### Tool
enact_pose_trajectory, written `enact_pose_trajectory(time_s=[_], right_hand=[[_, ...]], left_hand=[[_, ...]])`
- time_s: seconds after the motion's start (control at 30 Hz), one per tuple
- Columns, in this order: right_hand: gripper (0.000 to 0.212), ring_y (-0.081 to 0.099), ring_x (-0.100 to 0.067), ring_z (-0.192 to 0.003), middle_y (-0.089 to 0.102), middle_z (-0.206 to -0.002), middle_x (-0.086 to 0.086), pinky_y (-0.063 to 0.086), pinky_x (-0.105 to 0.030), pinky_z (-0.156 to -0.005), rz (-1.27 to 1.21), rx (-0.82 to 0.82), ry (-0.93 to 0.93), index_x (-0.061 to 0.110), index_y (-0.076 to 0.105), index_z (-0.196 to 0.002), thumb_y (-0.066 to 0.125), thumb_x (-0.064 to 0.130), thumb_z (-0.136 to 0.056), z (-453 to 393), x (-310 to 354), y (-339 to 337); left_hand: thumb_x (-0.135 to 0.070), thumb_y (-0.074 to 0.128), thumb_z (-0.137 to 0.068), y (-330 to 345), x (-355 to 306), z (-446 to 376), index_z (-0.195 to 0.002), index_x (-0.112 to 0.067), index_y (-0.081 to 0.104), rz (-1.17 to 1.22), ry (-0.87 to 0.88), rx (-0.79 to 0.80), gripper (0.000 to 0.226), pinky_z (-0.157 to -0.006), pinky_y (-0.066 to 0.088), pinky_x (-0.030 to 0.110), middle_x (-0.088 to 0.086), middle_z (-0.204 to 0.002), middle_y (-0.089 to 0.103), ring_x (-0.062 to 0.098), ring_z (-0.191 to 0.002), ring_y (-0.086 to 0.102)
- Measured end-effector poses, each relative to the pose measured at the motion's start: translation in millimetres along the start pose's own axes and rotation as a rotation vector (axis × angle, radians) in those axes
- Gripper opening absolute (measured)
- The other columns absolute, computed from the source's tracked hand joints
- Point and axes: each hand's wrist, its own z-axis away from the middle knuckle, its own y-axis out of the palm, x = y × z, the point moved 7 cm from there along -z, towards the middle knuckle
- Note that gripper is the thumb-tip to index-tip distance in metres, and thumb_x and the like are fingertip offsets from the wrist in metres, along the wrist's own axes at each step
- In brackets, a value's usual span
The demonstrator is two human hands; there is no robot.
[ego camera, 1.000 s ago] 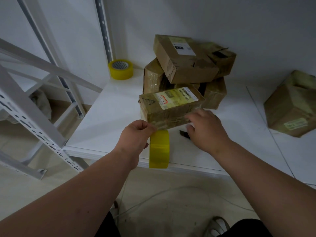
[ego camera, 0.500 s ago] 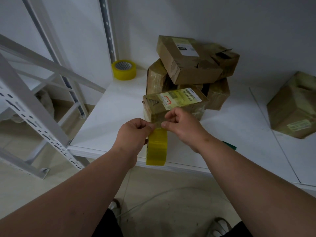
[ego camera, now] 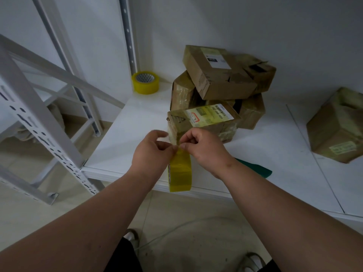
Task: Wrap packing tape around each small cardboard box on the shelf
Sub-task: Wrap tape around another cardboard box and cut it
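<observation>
Right now both hands meet at the near corner of the front cardboard box (ego camera: 204, 122), which sits on the white shelf (ego camera: 137, 122) just ahead of the pile of boxes (ego camera: 222, 79). The left hand (ego camera: 152, 154) and the right hand (ego camera: 204, 149) each have their fingers curled in a pinch on the strip of packing tape that runs from the box corner down to the yellow tape roll (ego camera: 179, 173), which hangs below them over the shelf edge. I judge they are about to tear or smooth the strip. The risks follow from that: the hanging roll's weight could peel the fresh end off the box, or drop to the floor if the tape parts suddenly. A pull toward the edge could drag the light box with it. Thin tape may also fold onto itself and stick. A second tape roll (ego camera: 145, 82) stands well apart at the back corner, and a green tool (ego camera: 255, 168) lies beside the right wrist.
</observation>
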Motion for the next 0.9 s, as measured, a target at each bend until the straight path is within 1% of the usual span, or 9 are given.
enact_pose_trajectory(time_s=[0.07, 0.2, 0.27, 0.43, 0.5, 0.57, 0.7, 0.83, 0.9], right_hand=[[0.011, 0.054, -0.001, -0.071, 0.058, -0.075, 0.013, 0.042, -0.019, -0.065, 0.006, 0.007, -0.008, 0.025, 0.063, -0.084, 0.068, 0.015, -0.087, 0.8, 2.2, 3.5], [0.017, 0.053, 0.0, -0.069, 0.058, -0.074, 0.012, 0.039, -0.017, -0.06, -0.003, -0.005, -0.008, 0.029, 0.06, -0.079, 0.067, 0.015, -0.088, 0.9, 6.9, 6.9], [0.019, 0.054, -0.001, -0.071, 0.059, -0.075, 0.011, 0.04, -0.018, -0.061, -0.006, -0.004, 0.004, 0.03, 0.059, -0.077, 0.067, 0.016, -0.088, 0.3, 8.9, 10.0], [0.013, 0.061, -0.004, -0.085, 0.066, -0.088, 0.009, 0.049, -0.024, -0.075, -0.054, -0.011, 0.009, 0.028, 0.063, -0.084, 0.066, 0.017, -0.089, -1.4, 13.9, 17.2], [0.013, 0.06, -0.004, -0.095, 0.067, -0.102, 0.009, 0.049, -0.026, -0.085, -0.005, -0.046, -0.013, 0.026, 0.067, -0.102, 0.062, 0.02, -0.092, -1.9, 17.8, 22.5], [0.028, 0.055, -0.005, -0.105, 0.058, -0.12, 0.008, 0.045, -0.027, -0.092, 0.089, -0.097, -0.056, 0.026, 0.062, -0.121, 0.059, 0.027, -0.093, -2.1, 21.9, 29.7], [0.057, 0.045, 0.005, -0.095, 0.031, -0.135, 0.011, 0.035, -0.012, -0.078, 0.016, -0.091, 0.015, 0.028, 0.044, -0.138, 0.062, 0.045, -0.087, -1.0, 12.9, 39.8], [0.066, 0.05, -0.014, -0.11, 0.022, -0.125, 0.013, 0.046, -0.033, -0.094, 0.079, -0.016, 0.031, 0.032, 0.041, -0.138, 0.067, 0.046, -0.079, -0.7, 8.2, 40.9], [0.066, 0.051, -0.018, -0.113, 0.023, -0.128, 0.01, 0.046, -0.036, -0.097, 0.182, 0.012, -0.023, 0.03, 0.04, -0.139, 0.066, 0.043, -0.08, -1.4, 13.3, 45.3]], left_hand=[[-0.023, 0.071, -0.085, -1.9, -2.8, -1.8, -0.109, -0.035, 0.053, -0.031, 0.022, 0.037, 0.033, -0.065, 0.047, 0.024, -0.007, -0.083, 0.071, 0.007, -0.078, 0.066], [-0.021, 0.068, -0.087, -6.2, -9.0, -2.7, -0.085, -0.028, 0.066, -0.14, 0.108, 0.073, 0.008, -0.056, 0.039, 0.016, -0.01, -0.074, 0.067, -0.002, -0.067, 0.059], [-0.023, 0.067, -0.087, -9.6, -10.5, -3.8, -0.078, -0.027, 0.067, -0.207, 0.139, 0.079, 0.01, -0.053, 0.037, 0.013, -0.011, -0.072, 0.066, -0.002, -0.065, 0.058], [-0.028, 0.063, -0.09, -21.4, -13.9, -11.3, -0.076, -0.023, 0.064, -0.331, 0.178, 0.115, 0.015, -0.058, 0.044, 0.026, -0.001, -0.076, 0.065, 0.012, -0.068, 0.056], [-0.028, 0.061, -0.092, -26.6, -10.8, -18.1, -0.076, -0.021, 0.062, -0.324, 0.146, 0.11, 0.017, -0.068, 0.05, 0.035, 0.004, -0.08, 0.067, 0.019, -0.076, 0.062], [-0.028, 0.059, -0.093, -30.2, -5.0, -26.7, -0.077, -0.021, 0.061, -0.244, 0.081, 0.102, 0.018, -0.073, 0.053, 0.041, 0.006, -0.08, 0.069, 0.022, -0.079, 0.066], [-0.027, 0.059, -0.094, -37.2, 17.4, -41.2, -0.078, -0.02, 0.061, -0.1, -0.042, 0.048, 0.018, -0.057, 0.047, 0.027, 0.002, -0.075, 0.067, 0.001, -0.052, 0.062], [-0.024, 0.062, -0.094, -49.9, 52.9, -48.4, -0.082, -0.014, 0.061, 0.055, -0.194, -0.025, 0.016, -0.058, 0.049, 0.029, 0.004, -0.075, 0.06, 0.001, -0.037, 0.054], [-0.022, 0.062, -0.094, -55.0, 66.8, -48.7, -0.08, -0.015, 0.061, 0.14, -0.269, -0.08, 0.016, -0.054, 0.051, 0.026, 0.006, -0.074, 0.059, 0.004, -0.036, 0.056]])
